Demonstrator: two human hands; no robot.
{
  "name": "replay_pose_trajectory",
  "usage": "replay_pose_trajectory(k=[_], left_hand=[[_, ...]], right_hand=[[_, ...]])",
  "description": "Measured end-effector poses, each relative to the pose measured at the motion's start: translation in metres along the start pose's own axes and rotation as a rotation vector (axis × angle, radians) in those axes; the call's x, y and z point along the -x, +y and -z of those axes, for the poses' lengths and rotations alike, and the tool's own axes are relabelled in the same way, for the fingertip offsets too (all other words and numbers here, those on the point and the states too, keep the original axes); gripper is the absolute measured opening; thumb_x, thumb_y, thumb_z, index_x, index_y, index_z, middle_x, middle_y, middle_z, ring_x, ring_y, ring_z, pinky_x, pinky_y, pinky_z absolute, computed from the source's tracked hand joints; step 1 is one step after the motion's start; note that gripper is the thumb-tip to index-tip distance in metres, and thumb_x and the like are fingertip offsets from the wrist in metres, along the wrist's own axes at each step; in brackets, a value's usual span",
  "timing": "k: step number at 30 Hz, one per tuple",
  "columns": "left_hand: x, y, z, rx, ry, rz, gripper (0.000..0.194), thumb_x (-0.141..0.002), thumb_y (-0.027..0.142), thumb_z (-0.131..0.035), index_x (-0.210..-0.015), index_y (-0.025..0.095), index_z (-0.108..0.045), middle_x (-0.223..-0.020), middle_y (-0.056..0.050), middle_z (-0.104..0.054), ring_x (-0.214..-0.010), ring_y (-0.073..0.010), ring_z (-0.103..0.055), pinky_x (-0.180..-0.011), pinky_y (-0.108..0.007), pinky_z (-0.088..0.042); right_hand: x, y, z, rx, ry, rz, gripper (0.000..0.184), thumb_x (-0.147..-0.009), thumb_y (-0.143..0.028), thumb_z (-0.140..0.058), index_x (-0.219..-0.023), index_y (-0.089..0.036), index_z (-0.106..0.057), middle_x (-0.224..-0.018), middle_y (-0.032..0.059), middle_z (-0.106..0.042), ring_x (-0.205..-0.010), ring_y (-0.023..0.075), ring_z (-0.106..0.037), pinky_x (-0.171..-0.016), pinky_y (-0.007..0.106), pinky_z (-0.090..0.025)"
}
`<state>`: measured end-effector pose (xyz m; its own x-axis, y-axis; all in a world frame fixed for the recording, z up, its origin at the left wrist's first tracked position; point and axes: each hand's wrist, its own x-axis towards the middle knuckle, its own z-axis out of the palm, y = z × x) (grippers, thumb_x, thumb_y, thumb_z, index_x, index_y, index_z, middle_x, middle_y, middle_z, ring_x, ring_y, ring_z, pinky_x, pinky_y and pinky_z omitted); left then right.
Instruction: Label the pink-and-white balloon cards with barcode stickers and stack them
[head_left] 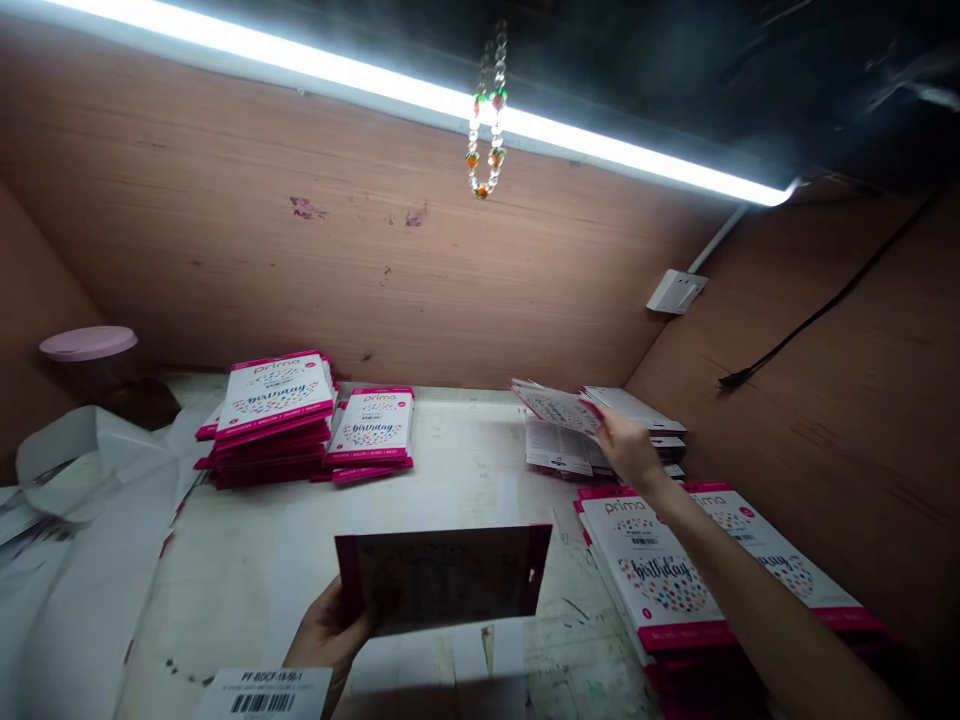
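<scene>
My left hand point(334, 625) is closed on the left end of a pink-edged birthday packet point(457, 575), held tilted above the table with its face in shadow. At the back right, my right hand point(630, 450) grips another birthday packet point(559, 408) by its edge. That packet hangs slanted over a stack of white-backed packets point(637, 410); I cannot tell whether it touches them. Below my right forearm lie two tall stacks of "prima birthday" packets point(652, 570), partly hidden by the arm. A white barcode label point(266, 695) shows at the bottom edge, in front of my left wrist.
Two more packet stacks, one tall point(277, 395) and one low point(373, 425), stand at the back left of the white table point(450, 460). White backing paper point(90, 570) curls at left, near a pink-lidded container point(88, 343). A beaded string point(484, 150) and black cable point(825, 305) hang above.
</scene>
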<state>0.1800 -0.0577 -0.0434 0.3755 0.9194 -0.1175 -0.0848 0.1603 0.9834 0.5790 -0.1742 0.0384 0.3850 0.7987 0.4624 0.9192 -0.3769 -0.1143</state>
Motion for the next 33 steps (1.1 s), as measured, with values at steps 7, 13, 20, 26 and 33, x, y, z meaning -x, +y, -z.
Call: replay_pose_trajectory(k=[7,13,20,26,33], left_hand=[[0.019,-0.006,0.002,-0.038,-0.148,-0.186,0.047,-0.072,0.055,-0.074,-0.1,0.018,-0.065,-0.142,-0.014,-0.052,-0.128,-0.0333,-0.052,-0.103,-0.041,-0.046],[0.035,-0.04,0.024,-0.09,-0.25,-0.105,0.062,-0.072,0.035,-0.077,-0.124,0.024,-0.046,-0.101,-0.005,-0.069,-0.093,-0.0203,-0.065,-0.088,-0.033,-0.05],[0.043,-0.039,0.028,-0.197,-0.387,-0.23,0.026,-0.077,0.028,-0.071,-0.098,0.02,-0.058,-0.106,-0.009,-0.066,-0.106,-0.0259,-0.062,-0.095,-0.039,-0.046],[0.042,-0.054,0.033,-0.206,-0.419,-0.194,0.027,-0.08,0.032,-0.071,-0.101,0.021,-0.059,-0.097,-0.006,-0.071,-0.095,-0.0215,-0.068,-0.11,-0.044,-0.035],[0.04,-0.068,0.037,-0.188,-0.369,-0.2,0.027,-0.079,0.042,-0.073,-0.083,0.021,-0.058,-0.083,-0.003,-0.071,-0.081,-0.0205,-0.07,-0.108,-0.049,-0.038]], right_hand=[[0.116,-0.084,0.032,-0.806,0.052,-0.234,0.026,-0.089,-0.042,-0.054,-0.102,-0.022,-0.065,-0.083,0.0062,-0.071,-0.076,0.0218,-0.068,-0.068,0.032,-0.055],[0.222,-0.154,-0.04,-1.334,-0.219,-0.385,0.056,-0.087,-0.058,-0.047,-0.135,-0.028,-0.043,-0.125,0.0135,-0.062,-0.103,0.0294,-0.067,-0.08,0.044,-0.056],[0.257,-0.2,-0.051,-0.901,0.147,-0.266,0.071,-0.082,-0.073,-0.042,-0.131,-0.022,-0.044,-0.127,0.016,-0.053,-0.124,0.0388,-0.048,-0.102,0.063,-0.035],[0.239,-0.2,-0.048,-0.921,0.154,-0.312,0.036,-0.08,-0.05,-0.063,-0.104,-0.026,-0.048,-0.11,0.0128,-0.061,-0.104,0.0321,-0.061,-0.086,0.055,-0.049],[0.25,-0.199,-0.056,-1.204,0.084,-0.328,0.016,-0.088,-0.036,-0.06,-0.098,-0.024,-0.057,-0.108,0.0077,-0.072,-0.107,0.0285,-0.066,-0.105,0.061,-0.038]])
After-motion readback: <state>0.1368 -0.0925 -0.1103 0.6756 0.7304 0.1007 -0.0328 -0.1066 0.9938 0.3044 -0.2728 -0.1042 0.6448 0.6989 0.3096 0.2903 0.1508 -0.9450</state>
